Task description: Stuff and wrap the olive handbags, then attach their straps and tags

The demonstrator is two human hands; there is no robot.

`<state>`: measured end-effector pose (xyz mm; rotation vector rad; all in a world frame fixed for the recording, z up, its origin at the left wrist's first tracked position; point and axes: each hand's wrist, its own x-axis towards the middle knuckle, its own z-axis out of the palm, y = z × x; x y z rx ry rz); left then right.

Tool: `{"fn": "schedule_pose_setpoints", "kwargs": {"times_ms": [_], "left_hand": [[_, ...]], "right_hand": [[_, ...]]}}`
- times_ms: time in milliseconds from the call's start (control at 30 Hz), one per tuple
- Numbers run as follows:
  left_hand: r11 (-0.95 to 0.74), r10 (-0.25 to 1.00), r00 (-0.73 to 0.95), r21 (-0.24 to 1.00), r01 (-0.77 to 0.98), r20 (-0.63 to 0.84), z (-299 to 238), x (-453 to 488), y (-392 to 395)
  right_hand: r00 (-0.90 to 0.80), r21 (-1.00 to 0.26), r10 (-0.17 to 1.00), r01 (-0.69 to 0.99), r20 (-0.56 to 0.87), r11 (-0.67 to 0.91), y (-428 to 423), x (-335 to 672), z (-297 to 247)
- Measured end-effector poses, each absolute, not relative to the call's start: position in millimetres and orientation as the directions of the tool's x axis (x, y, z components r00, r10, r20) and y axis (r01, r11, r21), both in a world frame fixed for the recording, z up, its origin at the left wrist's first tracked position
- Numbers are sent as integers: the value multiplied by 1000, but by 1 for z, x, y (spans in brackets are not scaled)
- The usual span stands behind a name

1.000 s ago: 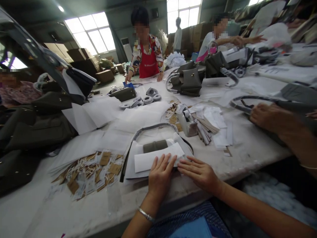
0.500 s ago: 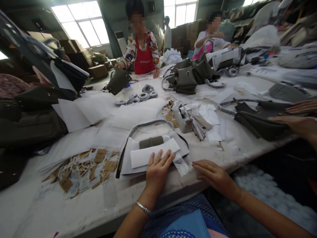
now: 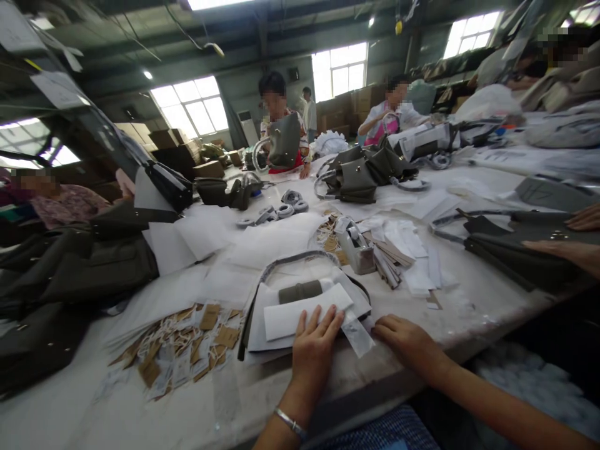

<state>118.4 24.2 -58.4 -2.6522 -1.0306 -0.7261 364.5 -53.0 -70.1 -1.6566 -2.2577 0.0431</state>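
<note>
A dark olive handbag (image 3: pixel 242 340) lies on the table before me, its wrapped handle (image 3: pixel 300 255) arching away from me. White sheeting (image 3: pixel 257 345) covers its face, and a small olive roll (image 3: pixel 300 291) rests there. My left hand (image 3: pixel 315 350) lies flat, fingers stretched, on a white padding strip (image 3: pixel 285 315) across the bag. A clear plastic strip (image 3: pixel 359 337) sticks out from the bag's right side. Just right of that strip, my right hand (image 3: pixel 407 344) rests on the table, fingers slightly bent and nothing visible in them.
Hang tags (image 3: pixel 187 344) lie heaped left of the bag. A tape dispenser (image 3: pixel 357 247) stands beyond it, beside card strips (image 3: pixel 387 259). More olive bags (image 3: pixel 100 265) pile up at left. At right, a co-worker's hands touch another bag (image 3: pixel 515 247). Other people work across the table.
My view has tilted up, so everything sits lower in it. My right hand's fingers have bent in beside the clear strip. The person opposite has raised a bag.
</note>
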Motion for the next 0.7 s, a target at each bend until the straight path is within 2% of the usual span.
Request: {"fn": "schedule_pose_setpoints", "kwargs": {"times_ms": [100,167,300,500,600,700], "left_hand": [[-736,583,637,-6,677,504,-57,118,24],[-738,594,649,1,675,476,-56,117,23],[-750,607,667,33,661,432,-55,116,23],[-756,606,671,48,652,427,-52,116,24],[-754,607,672,40,656,425,-52,116,24],[-753,606,671,35,657,427,-51,116,23]], "right_hand": [[-226,-313,940,901,255,301,-59,365,-72],[-263,-367,924,860,276,355,-68,370,-72],[-384,-391,884,795,267,464,-82,381,-73],[-415,-498,864,706,286,504,-71,391,-71],[-478,-472,820,671,314,572,-59,392,-67],[-537,-366,760,668,366,648,-49,389,-64]]}}
